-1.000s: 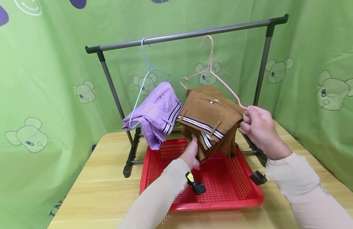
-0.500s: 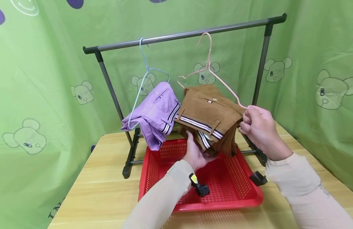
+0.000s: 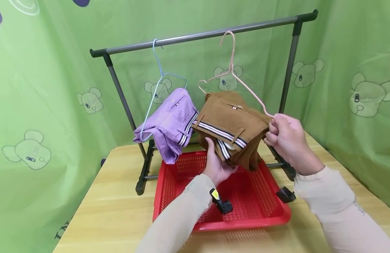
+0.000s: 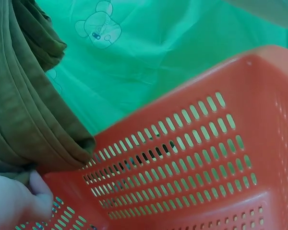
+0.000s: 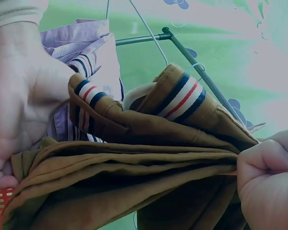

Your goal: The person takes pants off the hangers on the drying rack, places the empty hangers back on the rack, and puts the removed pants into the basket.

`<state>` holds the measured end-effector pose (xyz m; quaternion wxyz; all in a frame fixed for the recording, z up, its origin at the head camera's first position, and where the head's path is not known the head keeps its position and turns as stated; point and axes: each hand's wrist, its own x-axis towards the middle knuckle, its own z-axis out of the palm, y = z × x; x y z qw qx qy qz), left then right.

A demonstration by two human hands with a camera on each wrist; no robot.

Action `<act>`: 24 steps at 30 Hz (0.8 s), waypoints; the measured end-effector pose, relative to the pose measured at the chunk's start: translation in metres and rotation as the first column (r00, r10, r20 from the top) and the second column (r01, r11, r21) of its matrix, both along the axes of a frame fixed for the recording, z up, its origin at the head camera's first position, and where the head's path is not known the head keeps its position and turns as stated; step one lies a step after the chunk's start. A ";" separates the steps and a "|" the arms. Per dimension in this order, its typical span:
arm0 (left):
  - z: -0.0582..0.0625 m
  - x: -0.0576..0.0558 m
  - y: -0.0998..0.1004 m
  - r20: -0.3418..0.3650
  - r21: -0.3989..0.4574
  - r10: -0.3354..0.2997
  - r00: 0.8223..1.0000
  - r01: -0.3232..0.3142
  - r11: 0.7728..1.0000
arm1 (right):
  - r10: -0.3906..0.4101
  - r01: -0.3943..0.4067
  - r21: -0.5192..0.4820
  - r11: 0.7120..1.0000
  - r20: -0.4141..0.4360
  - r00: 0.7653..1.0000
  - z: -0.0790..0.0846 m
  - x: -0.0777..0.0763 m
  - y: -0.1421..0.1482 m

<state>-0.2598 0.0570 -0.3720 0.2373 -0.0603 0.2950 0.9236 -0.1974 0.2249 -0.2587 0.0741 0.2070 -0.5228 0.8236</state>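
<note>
Folded brown trousers [image 3: 229, 114] with a striped waistband hang over a pink wire hanger [image 3: 250, 90]. The hanger's hook overlaps the rail in the head view; whether it rests on it I cannot tell. My right hand [image 3: 288, 142] grips the hanger's right corner, and the right wrist view shows it close against the bunched cloth. Underneath, my left hand [image 3: 217, 168] holds the lower folds, thumb up in front and fingers curled below. To the left, lilac trousers [image 3: 169, 123] hang on a blue wire hanger [image 3: 151, 102] from the rail.
A grey clothes rack [image 3: 195, 37] with black feet stands on the wooden table [image 3: 119, 196]. In front of it sits a red perforated basket [image 3: 242, 225], below both hands. A green curtain [image 3: 49, 88] printed with bears closes off the back and sides.
My left hand has shifted right and slightly up under the brown trousers, showing more of its palm. The right hand keeps its grip on the hanger's corner. The camera view has shifted slightly.
</note>
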 end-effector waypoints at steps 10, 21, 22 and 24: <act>0.020 0.000 0.002 0.093 -0.020 -0.028 0.995 0.030 0.999 | -0.031 0.031 0.006 1.000 0.017 0.999 0.001 0.001 0.000; 0.031 0.000 0.005 0.067 -0.011 -0.047 0.997 0.048 0.999 | -0.003 0.003 0.006 1.000 0.002 1.000 0.000 -0.001 0.005; 0.032 -0.001 0.005 0.069 -0.005 -0.044 0.997 0.045 0.999 | -0.004 0.004 0.006 1.000 -0.001 1.000 0.000 -0.001 0.005; 0.035 -0.002 0.004 0.079 0.001 -0.036 0.996 0.036 0.999 | -0.005 0.005 0.006 1.000 -0.001 1.000 -0.001 -0.002 0.005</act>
